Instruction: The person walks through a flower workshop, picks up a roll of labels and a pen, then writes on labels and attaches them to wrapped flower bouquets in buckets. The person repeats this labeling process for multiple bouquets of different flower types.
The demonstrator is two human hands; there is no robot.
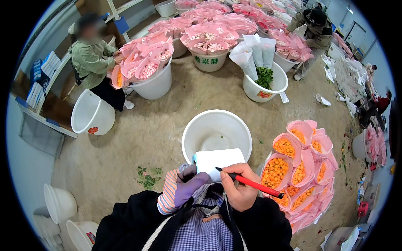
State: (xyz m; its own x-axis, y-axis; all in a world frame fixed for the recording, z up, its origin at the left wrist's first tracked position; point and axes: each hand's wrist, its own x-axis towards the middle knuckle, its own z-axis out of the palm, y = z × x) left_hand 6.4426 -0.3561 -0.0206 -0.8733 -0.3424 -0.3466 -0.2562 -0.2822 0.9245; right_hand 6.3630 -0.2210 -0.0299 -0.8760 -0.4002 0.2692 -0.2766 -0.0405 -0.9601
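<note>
My left hand (188, 185), in a striped glove with a purple palm and fingers, holds a notepad (221, 160) with a blank-looking white page and a blue edge. My right hand (240, 186) is bare and grips a red and black marker pen (257, 185). The pen's black tip points at the page; whether it touches is unclear. Behind the pad, an empty-looking white plastic tub (216, 116) stands on the floor with a bit of leaf inside. To the right is a cluster of orange flower bouquets (275, 172) in pink wrapping.
A person (91, 59) at the left handles pink-wrapped bouquets (147, 69) in a tub. Another person (314, 31) bends over bouquets at the back right. A white tub (265, 94) holds greenery and white paper sleeves. Leaf scraps (147, 180) lie on the floor; shelving (47, 120) lines the left wall.
</note>
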